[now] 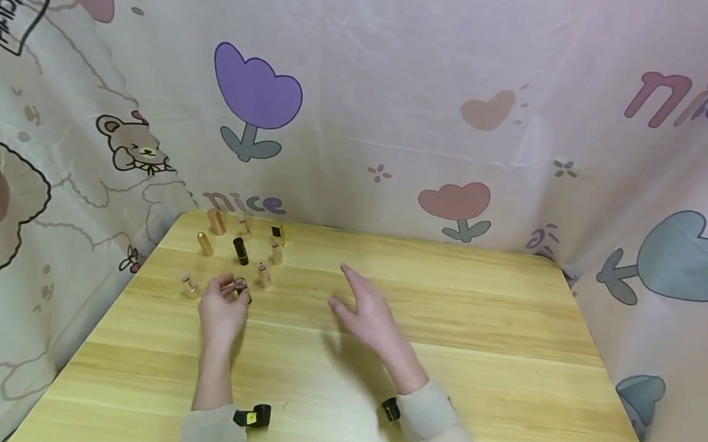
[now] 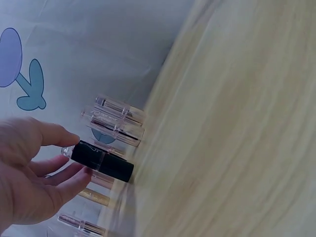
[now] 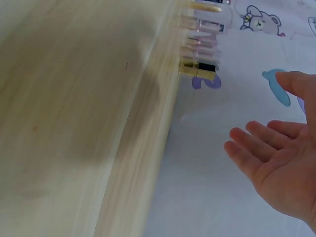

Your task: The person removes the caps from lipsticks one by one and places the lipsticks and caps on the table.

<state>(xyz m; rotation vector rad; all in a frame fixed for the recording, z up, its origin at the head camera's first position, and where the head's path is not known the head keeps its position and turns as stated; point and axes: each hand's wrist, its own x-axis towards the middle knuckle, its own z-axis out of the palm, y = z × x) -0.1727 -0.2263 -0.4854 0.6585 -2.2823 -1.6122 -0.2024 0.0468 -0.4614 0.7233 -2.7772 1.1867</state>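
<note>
At the left of the table, my left hand [image 1: 222,311] pinches a black lipstick tube [image 2: 101,160] with a clear top. Its thumb and fingers lie around the upper part of the tube, whose base stands at the tabletop. Right beside that hand, a clear-pink lipstick tube [image 1: 189,284] stands on its left, and another clear-pink lipstick tube [image 1: 264,275] on its right. My right hand [image 1: 371,316] hovers over the middle of the table, fingers extended and thumb spread, holding nothing; its palm shows in the right wrist view.
Behind the left hand stand several more lipsticks: a black one [image 1: 240,251], a gold one [image 1: 204,244], a rose-gold one [image 1: 216,222] and a gold-and-black one [image 1: 277,234]. The wooden table [image 1: 484,314] ends at a printed curtain [image 1: 364,97].
</note>
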